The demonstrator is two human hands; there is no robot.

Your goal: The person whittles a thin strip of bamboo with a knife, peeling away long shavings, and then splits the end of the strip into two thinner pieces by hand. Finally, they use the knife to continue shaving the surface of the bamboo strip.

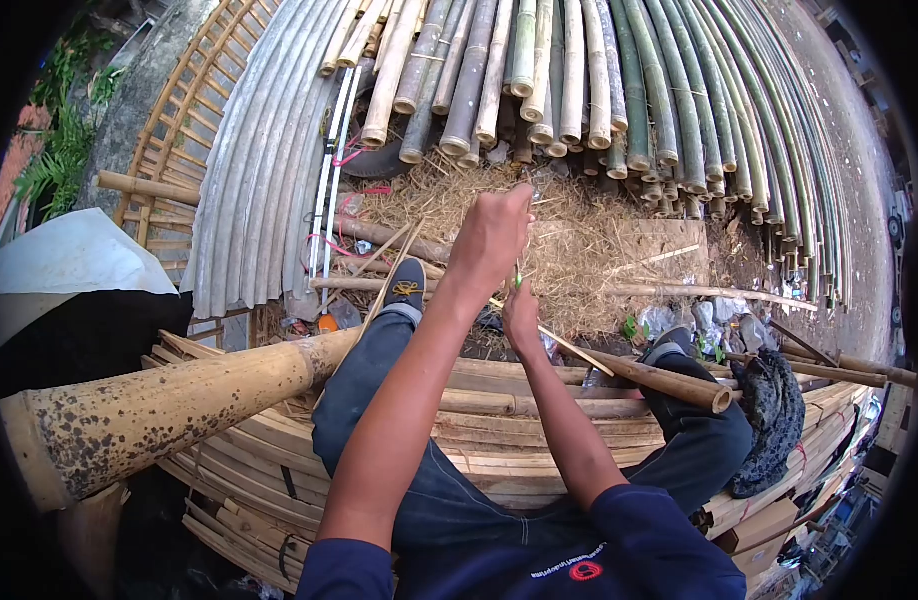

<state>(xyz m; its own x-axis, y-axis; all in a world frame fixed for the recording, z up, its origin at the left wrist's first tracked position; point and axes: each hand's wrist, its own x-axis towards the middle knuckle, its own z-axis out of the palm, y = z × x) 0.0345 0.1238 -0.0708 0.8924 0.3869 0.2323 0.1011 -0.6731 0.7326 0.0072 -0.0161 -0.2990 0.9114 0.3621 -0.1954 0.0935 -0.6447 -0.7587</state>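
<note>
My left hand (494, 235) is held out in front of me, closed in a fist, knuckles up; I cannot tell what it grips. Nearer to me, just below and right of it, my right hand (521, 318) is closed around a thin thing with a small bright green part (518, 277) showing above the fingers. A pale split bamboo strip (577, 352) runs slanting down to the right beneath my right hand. Under both hands, dry bamboo shavings (569, 260) cover the ground.
Cut bamboo poles (579, 70) lie stacked ahead, ends towards me. Corrugated sheets (269, 160) and a bamboo ladder (184, 120) are at left. A thick spotted bamboo pole (179, 415) juts in beside my leg. I sit on bundled bamboo slats (499, 405); a dark cloth (769, 420) hangs at right.
</note>
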